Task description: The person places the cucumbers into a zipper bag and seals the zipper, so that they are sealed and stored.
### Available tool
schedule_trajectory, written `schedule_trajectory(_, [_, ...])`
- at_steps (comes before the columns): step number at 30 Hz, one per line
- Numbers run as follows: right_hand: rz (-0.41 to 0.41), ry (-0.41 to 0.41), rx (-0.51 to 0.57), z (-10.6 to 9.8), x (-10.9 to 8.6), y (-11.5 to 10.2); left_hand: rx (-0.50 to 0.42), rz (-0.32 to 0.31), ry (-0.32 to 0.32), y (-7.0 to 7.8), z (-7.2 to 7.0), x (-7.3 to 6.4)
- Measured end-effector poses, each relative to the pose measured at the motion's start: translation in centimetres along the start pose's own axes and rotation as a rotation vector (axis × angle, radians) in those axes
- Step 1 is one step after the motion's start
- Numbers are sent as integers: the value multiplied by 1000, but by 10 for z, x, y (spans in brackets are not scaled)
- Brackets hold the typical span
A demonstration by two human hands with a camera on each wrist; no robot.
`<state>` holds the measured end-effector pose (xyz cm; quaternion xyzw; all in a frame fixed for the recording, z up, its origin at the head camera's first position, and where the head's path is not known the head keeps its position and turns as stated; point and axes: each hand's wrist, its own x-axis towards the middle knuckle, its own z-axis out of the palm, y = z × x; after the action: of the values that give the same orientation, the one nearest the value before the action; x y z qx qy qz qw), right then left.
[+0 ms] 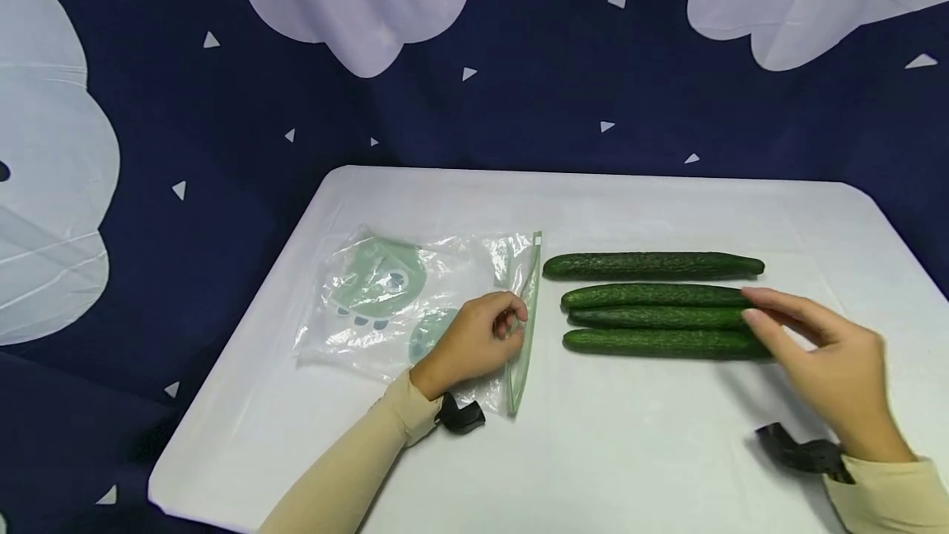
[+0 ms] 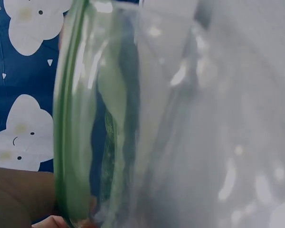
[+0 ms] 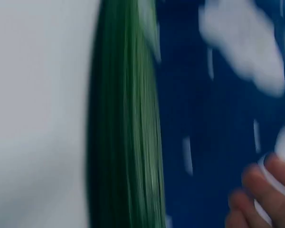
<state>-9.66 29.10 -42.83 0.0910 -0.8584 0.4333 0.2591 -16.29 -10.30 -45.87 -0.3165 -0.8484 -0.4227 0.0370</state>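
Observation:
A clear plastic zip bag [image 1: 452, 250] with green dinosaur prints lies flat on the left of the table, its green zip edge [image 1: 530, 303] facing right. My left hand [image 1: 474, 340] is over the bag, fingers curled, pinching it by the zip edge. In the left wrist view the green zip strip [image 2: 66, 118] stands large beside that hand's fingers. Several dark green cucumbers lie side by side; the farthest cucumber [image 1: 652, 265] sits slightly apart. At the right ends of the nearer cucumbers [image 1: 652, 343], my right hand [image 1: 838, 361] holds thumb and fingers spread apart, gripping nothing.
Everything rests on a white table [image 1: 638, 452] with rounded corners. Behind it hangs a dark blue cloth [image 1: 519, 114] printed with white clouds and triangles. A black wrist camera [image 1: 461, 416] sits on the left wrist, another black camera [image 1: 797, 450] on the right.

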Motion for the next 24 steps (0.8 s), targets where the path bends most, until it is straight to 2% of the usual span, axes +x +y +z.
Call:
schedule_trajectory(2, [-96,-88,53,36,-2,-28,-3,9,3,-2,-1,-1])
schedule_trajectory(4, [-180,-214,60,77,-11,-52,-12,4,3,-4,-1,-3])
schedule_trajectory(7, [-213,-408,7,128,-25,-77,-31,-1,7,-6,0,-7])
schedule_trajectory(10, [-213,-507,15,160,-32,-88,-47,0,10,-7,2,-10])
schedule_trajectory(14, [-197,-539,5,180,-32,-86,-72,-2,19,-6,-2,-9])
schedule_trajectory(20, [-193,-600,-85,191,-29,-81,-149,-38,33,-3,-18,-7])
schedule_trajectory(24, [-215,-618,-132,194,-28,-83,-119,-24,49,-2,-27,-7])
